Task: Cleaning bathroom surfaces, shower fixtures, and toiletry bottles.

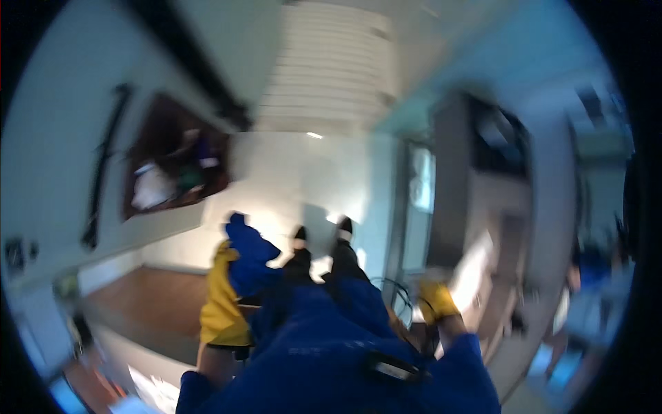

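Note:
My left hand (223, 295) wears a yellow glove and is shut on a blue cloth (248, 253), which hangs beside my left leg. On the other side, my right hand (434, 302), also in a yellow glove, is out to the side near dark looped cables (403, 300). Motion blur hides its fingers, so whether it holds anything cannot be told. Blue clothing covers my body, and my dark shoes stand on a pale floor (274, 181).
A dark red container (176, 202) with mixed items lies at the left. White slatted panelling (331, 67) rises ahead. A grey structure (450, 181) stands at the right, with a brown surface (155, 290) at the lower left. A partly visible person (595, 269) is at the far right.

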A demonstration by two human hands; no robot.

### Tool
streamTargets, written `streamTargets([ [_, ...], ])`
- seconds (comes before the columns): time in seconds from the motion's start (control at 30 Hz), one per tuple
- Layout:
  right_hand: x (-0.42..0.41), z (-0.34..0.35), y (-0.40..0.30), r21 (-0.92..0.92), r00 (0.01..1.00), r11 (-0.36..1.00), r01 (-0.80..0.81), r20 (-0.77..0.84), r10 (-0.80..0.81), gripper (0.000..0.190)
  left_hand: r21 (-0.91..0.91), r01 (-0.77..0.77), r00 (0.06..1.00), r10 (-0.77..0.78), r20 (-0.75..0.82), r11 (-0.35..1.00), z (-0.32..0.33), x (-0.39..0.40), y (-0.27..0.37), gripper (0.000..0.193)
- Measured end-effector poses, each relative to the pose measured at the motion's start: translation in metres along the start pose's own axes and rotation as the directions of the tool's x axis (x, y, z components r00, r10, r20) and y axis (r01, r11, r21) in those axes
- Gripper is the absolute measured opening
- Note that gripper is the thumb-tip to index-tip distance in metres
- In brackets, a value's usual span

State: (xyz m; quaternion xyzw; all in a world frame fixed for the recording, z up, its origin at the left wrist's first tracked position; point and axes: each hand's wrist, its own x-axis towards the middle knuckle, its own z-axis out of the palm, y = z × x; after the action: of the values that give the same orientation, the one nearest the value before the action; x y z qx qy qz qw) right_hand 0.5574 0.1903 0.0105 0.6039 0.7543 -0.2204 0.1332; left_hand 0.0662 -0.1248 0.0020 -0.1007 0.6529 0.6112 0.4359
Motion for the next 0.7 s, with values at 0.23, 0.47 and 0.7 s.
streamTargets([
  [0.23, 0.09, -0.038, -0.129, 0.392, 0.905, 0.87, 0.3, 0.172, -0.39, 0.047, -0.602, -0.209, 0.97, 0.088, -0.225, 0.77, -0.008, -0.004, 0.039, 0.019],
  [0.47, 0.12, -0.156, -0.37, 0.808, 0.506, 0.301, 0.506, 0.004, -0.862, 0.048, 0.183, -0.66, 0.352, 0.515, -0.782, 0.729, -0.043, -0.033, 0.157, 0.016],
  [0.7, 0.118, -0.116, -0.724, 0.539, 0.023, -0.271, 0.797, -0.476, -0.879, 0.061, 0.583, -0.579, 0.189, 0.79, -0.584, 0.57, -0.119, -0.006, 0.294, 0.033],
])
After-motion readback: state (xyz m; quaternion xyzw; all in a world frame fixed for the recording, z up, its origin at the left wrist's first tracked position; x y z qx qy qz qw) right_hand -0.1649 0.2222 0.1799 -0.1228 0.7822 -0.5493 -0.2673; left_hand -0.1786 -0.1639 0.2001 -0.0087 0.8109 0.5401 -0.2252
